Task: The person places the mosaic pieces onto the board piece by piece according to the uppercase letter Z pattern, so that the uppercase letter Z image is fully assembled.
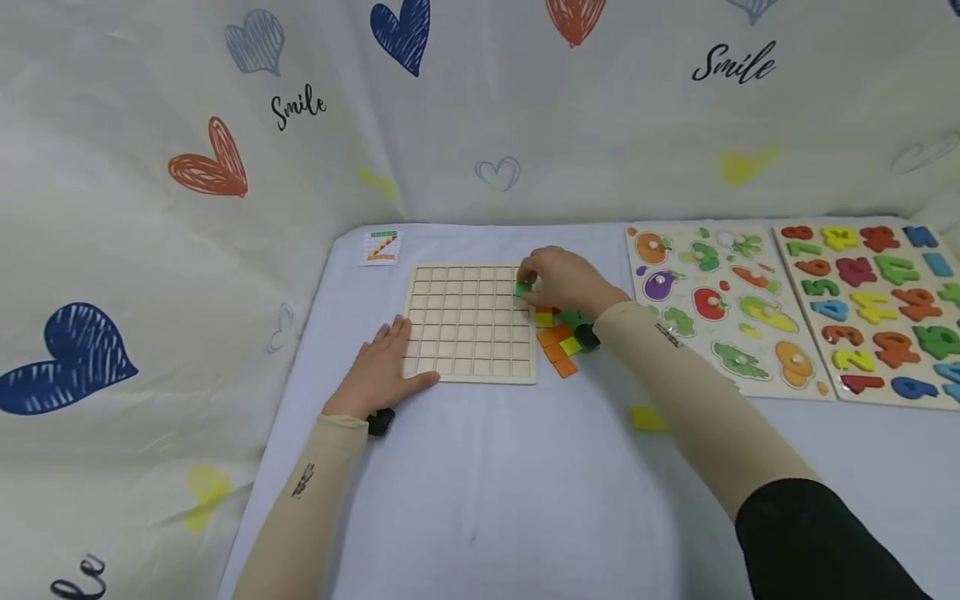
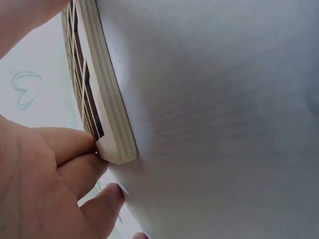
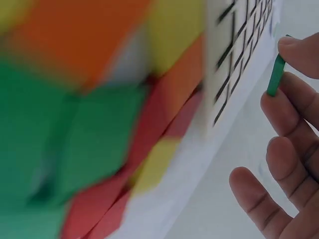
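A pale wooden grid board lies on the white cloth, its squares bare where they show. At its lower left corner my left hand touches the side edge with outstretched fingers, the thumb along the near edge. Over the board's far right corner, my right hand pinches a thin green square tile between thumb and fingertips. Loose orange tiles, yellow tiles and green tiles lie in a pile beside the board's right edge, partly under the right wrist. Red tiles show in the right wrist view.
A small card with a coloured grid pattern lies beyond the board's far left corner. To the right are a vegetable puzzle board and a letter and number puzzle board. A yellow patch shows beside the right forearm.
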Motion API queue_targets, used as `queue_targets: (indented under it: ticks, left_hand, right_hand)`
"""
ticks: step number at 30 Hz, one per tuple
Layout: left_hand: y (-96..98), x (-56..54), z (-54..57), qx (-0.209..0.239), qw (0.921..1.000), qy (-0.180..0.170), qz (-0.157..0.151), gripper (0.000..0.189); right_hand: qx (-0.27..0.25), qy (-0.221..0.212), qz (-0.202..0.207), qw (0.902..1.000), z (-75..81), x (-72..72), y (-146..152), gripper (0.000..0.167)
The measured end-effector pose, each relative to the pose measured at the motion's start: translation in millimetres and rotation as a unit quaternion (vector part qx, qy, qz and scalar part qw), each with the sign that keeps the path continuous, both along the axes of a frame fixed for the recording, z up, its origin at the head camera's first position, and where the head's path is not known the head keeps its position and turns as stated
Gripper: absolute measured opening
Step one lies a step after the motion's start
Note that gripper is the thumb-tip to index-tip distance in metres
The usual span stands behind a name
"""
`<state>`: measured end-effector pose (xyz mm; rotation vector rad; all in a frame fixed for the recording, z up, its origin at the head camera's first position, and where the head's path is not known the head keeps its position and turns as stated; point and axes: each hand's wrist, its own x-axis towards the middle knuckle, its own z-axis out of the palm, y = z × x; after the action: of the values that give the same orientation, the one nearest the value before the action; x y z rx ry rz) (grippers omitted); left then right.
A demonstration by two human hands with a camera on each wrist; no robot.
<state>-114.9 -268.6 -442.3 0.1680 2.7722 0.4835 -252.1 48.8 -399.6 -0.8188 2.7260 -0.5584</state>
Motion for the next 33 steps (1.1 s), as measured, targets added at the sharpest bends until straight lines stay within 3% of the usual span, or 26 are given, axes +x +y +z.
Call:
queue_targets:
  ticks: [7,18,29,33]
  left_hand:
    - [-1.3,-1.8,-5.8,0.003,1.0000,-0.003,0.003,0.114]
    - [-4.5,-3.8,-5.2,0.002,1.0000,0.003,0.003,0.114]
    - [0.2,-3.4,-0.9,0.002,1.0000,0.000,0.007,0.113]
    - [-2.2,-3.3,-0.1,-0.002,1.0000,-0.003,0.007,0.113]
  right_hand:
    - [-0.021,-0.008,0.012,0.9997,-8.7,-24.1,-60.8,0.024]
    - [-0.041,-0.019,-0.003,0.9990,-25.6,-47.0,-123.3,0.024]
    - [0.001,-0.001,-0.004,1.0000,-28.7,-58.2,-147.1,0.017]
    - [0.006,0.004,0.004,1.0000,-31.1,-59.3,-148.3,0.024]
